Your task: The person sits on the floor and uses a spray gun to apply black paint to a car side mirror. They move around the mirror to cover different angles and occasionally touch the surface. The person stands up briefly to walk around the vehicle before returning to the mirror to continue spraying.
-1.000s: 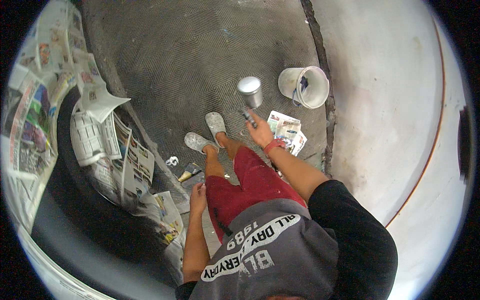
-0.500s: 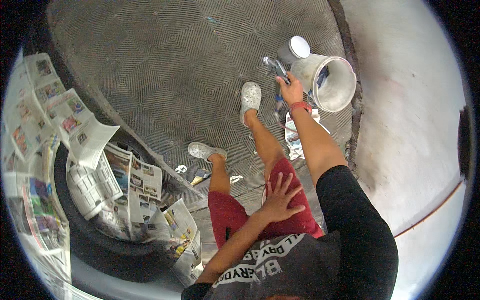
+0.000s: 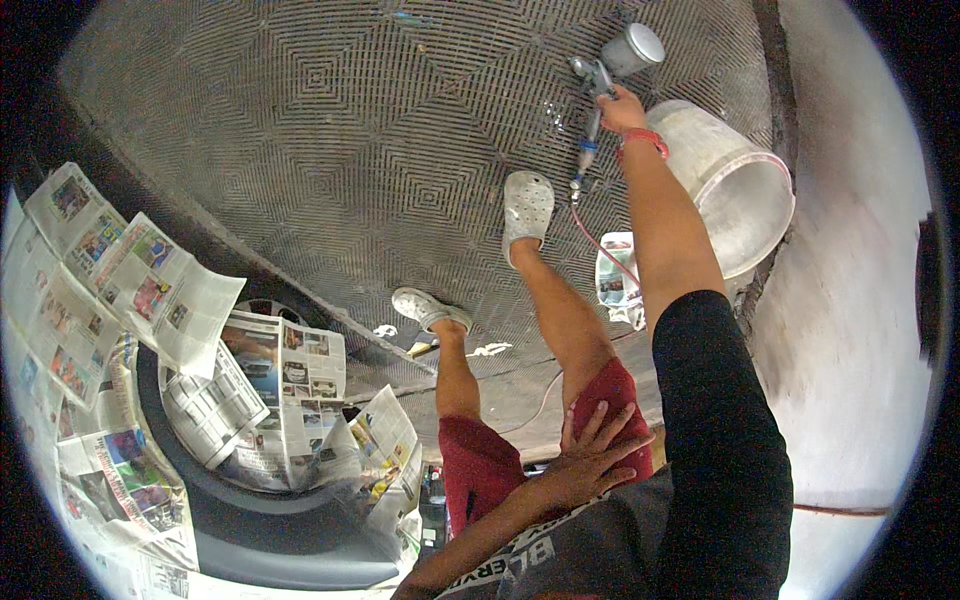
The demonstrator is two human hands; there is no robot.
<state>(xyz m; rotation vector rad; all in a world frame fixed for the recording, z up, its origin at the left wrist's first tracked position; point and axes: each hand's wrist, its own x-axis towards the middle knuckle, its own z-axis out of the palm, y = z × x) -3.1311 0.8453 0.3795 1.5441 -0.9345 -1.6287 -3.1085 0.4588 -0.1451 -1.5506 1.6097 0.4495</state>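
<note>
My right hand (image 3: 622, 110), with a red band on its wrist, is closed around the handle of a spray gun (image 3: 597, 80). A grey cup (image 3: 632, 50) with a pale lid sits at the gun's top, tilted. Below the handle hangs a fitting with a blue part (image 3: 587, 150), and a thin red hose (image 3: 600, 243) runs from it back under my forearm. My left hand (image 3: 590, 470) lies on my red shorts at the right thigh, fingers spread and holding nothing.
A whitish bucket (image 3: 740, 200) lies tipped beside my right forearm. Printed paper (image 3: 616, 270) is on the floor nearby. At left, newspaper sheets (image 3: 170, 290) cover parts around a dark curved panel (image 3: 270, 535). Scraps (image 3: 490, 349) lie near my shoes on the ridged floor mat (image 3: 400, 150).
My right hand has moved farther out and slightly right with the spray gun, away from the bucket's side. My left hand stays on the thigh. The view has shifted.
</note>
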